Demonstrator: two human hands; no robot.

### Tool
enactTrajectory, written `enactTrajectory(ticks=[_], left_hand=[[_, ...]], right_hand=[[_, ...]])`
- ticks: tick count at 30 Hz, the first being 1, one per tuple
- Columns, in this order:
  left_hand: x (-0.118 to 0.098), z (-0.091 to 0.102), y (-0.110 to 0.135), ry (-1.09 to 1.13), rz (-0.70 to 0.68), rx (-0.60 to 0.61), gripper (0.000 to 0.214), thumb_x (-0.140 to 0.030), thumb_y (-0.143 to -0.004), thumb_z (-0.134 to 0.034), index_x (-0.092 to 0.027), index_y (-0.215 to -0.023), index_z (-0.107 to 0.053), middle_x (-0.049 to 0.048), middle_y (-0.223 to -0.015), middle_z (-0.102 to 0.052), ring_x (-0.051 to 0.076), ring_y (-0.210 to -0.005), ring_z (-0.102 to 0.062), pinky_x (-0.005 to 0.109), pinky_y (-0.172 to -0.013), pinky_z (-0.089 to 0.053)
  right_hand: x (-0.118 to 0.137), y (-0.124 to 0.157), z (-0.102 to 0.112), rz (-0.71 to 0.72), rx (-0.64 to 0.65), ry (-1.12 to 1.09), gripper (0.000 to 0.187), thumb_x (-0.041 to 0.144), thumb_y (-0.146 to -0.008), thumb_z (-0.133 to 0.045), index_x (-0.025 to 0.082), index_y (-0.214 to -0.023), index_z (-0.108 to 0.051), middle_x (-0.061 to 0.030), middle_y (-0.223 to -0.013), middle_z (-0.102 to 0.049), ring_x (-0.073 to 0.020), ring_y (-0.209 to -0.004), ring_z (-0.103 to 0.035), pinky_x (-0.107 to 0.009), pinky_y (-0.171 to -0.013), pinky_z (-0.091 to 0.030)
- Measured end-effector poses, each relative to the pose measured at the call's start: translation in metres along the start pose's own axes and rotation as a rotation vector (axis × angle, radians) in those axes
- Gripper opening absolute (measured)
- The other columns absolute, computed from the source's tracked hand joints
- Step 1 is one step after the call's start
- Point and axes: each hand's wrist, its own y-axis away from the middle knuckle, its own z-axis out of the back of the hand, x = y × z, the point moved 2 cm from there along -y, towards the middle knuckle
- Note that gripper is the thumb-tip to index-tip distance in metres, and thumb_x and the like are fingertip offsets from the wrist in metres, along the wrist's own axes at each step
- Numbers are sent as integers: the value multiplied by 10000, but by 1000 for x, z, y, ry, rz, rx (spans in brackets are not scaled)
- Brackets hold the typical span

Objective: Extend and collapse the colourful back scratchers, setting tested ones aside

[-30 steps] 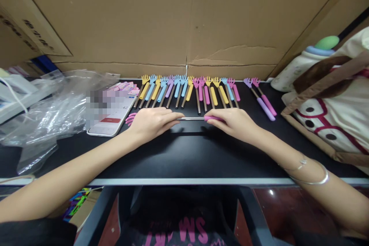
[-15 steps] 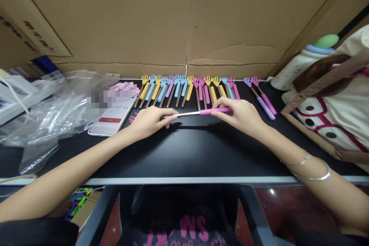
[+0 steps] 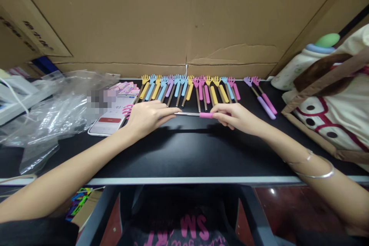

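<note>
Both of my hands hold one pink telescopic back scratcher (image 3: 193,114) lying sideways just above the black table (image 3: 184,150). My left hand (image 3: 148,116) is closed around its metal rod, and the pink claw head sticks out past my wrist on the left. My right hand (image 3: 238,117) pinches the pink handle end. Behind them, against the cardboard wall, lies a row of several scratchers (image 3: 187,89) in yellow, blue, purple and pink. Two more, a purple and a pink scratcher (image 3: 263,98), lie apart to the right.
A phone (image 3: 113,114) showing a timer lies left of my left hand, beside crumpled clear plastic bags (image 3: 49,111). A cream and brown bag (image 3: 331,107) fills the right side. A cardboard wall (image 3: 184,19) stands behind. The table's front edge (image 3: 184,180) runs across.
The scratcher's rod has become shorter between my hands: my right hand moved left and down with the pink handle, and the tool is level again after being tilted up on the right.
</note>
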Motion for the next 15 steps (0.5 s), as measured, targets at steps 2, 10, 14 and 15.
enactTrajectory(ticks=[2, 10, 14, 15], left_hand=[[-1, 2, -1, -54, -56, -47, 297, -395, -959, -448, -307, -1025, -724, -16, -617, -649, 108, -597, -558, 251, -476, -272], [-8, 7, -3, -172, -129, -120, 230, -336, -945, -500, -334, -1005, -723, -35, -536, -599, 110, -559, -496, 257, -468, -251], [-9, 5, -2, -113, -75, -40, 259, -368, -953, -472, -306, -1005, -718, -17, -587, -635, 120, -615, -547, 253, -489, -272], [-10, 4, -2, -89, -51, -16, 271, -380, -954, -462, -299, -1005, -716, -13, -612, -649, 124, -633, -565, 252, -493, -276]], right_hand=[[1, 0, -1, -8, 49, -40, 358, 498, -900, -445, 170, -871, -587, 59, -536, -481, -72, -393, -434, -216, -474, -340], [3, 0, -6, -5, 195, -98, 449, 527, -931, -326, 168, -763, -536, 58, -524, -422, -74, -386, -399, -225, -473, -345], [5, -1, -5, 28, 69, 79, 444, 487, -943, -314, 175, -758, -569, 19, -576, -498, -105, -498, -478, -235, -545, -361], [6, 0, -4, 41, 8, 153, 424, 469, -946, -320, 181, -769, -578, 8, -604, -532, -116, -537, -503, -239, -564, -360]])
